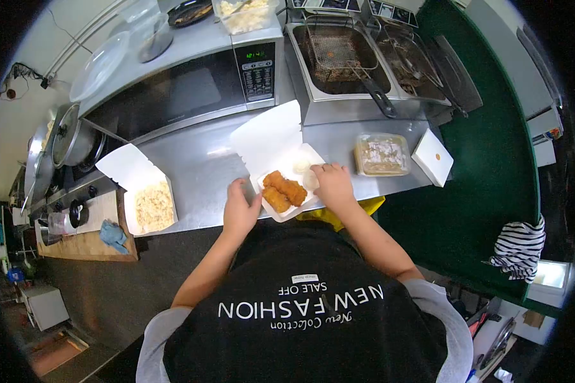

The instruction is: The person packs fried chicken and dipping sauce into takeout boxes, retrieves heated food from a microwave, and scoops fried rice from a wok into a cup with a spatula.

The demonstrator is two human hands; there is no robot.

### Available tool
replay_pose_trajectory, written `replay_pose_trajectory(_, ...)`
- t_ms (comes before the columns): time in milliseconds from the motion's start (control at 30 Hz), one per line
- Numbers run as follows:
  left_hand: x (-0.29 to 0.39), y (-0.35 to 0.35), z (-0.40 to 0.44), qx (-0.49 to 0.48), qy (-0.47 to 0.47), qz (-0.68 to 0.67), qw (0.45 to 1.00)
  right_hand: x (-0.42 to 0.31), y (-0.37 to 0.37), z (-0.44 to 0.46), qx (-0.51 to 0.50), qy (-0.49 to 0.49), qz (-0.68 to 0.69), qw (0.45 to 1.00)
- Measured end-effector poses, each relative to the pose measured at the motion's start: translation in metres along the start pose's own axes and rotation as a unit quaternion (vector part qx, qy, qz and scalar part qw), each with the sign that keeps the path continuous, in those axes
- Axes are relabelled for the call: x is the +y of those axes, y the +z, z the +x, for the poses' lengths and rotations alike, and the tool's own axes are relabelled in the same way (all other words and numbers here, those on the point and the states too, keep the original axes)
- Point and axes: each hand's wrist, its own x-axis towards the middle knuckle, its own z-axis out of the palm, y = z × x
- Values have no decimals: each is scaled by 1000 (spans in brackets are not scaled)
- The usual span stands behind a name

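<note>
An open white takeaway box (267,148) stands at the counter's front edge with its lid raised. Inside lie several golden fried pieces (283,190) and small pale round tubs (310,180). My left hand (239,207) is beside the box's left side, thumb apart from the fingers, holding nothing. My right hand (334,185) is at the box's right side, its fingers bent over the rim at one of the tubs; whether they grip the tub or the rim is unclear. Another open white box (153,204) on the left holds pale food, possibly rice.
Behind the boxes is a microwave (172,92) on the steel counter (201,147). Fryers (338,83) with baskets stand at the back right. A lidded plastic tub (382,154) and a closed white box (433,157) sit to the right. A blue cloth (113,236) lies on a wooden board (89,247).
</note>
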Motion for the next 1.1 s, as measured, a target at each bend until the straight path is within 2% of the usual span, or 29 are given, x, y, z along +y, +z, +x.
replay_pose_trajectory(67, -6, 6, -3, -85, -88, -65, 990, -1, -6, -1, 36, -6, 23, 999)
replay_pose_trajectory(200, -6, 18, -10, -113, -91, -66, 987, 9, -25, 1, 99, 22, 122, 987)
replay_pose_trajectory(300, -29, 29, -5, -86, -56, -64, 993, 38, 13, 7, 88, 46, 166, 981)
replay_pose_trajectory(400, -46, 28, 5, -87, -20, -66, 994, 42, 11, -1, -63, 80, 304, 947)
replay_pose_trajectory(500, -46, 24, 18, -120, -202, -284, 929, 52, 25, 3, -59, 127, 318, 938)
replay_pose_trajectory(533, -53, 29, 24, -130, -198, -350, 906, 58, 36, 8, -79, 153, 429, 887)
replay_pose_trajectory(600, -61, 40, 29, -131, -198, -379, 895, 66, 48, 23, -112, 201, 630, 742)
replay_pose_trajectory(700, -58, 39, 32, -156, -201, -342, 905, 66, 47, 26, -143, 198, 681, 690)
replay_pose_trajectory(733, -55, 37, 32, -168, -205, -316, 911, 66, 49, 27, -144, 202, 676, 694)
replay_pose_trajectory(833, -110, 95, 32, 15, 18, -202, 979, 65, 62, 27, -130, 214, 655, 712)
replay_pose_trajectory(933, -47, 67, 20, 21, -65, -169, 983, 58, 78, 28, -60, 198, 621, 756)
replay_pose_trajectory(1033, -22, 56, 19, 18, -71, -112, 991, 58, 107, 32, 36, 156, 561, 812)
replay_pose_trajectory(1100, -12, 53, 21, -1, -99, -57, 993, 49, 101, 26, 86, 144, 510, 844)
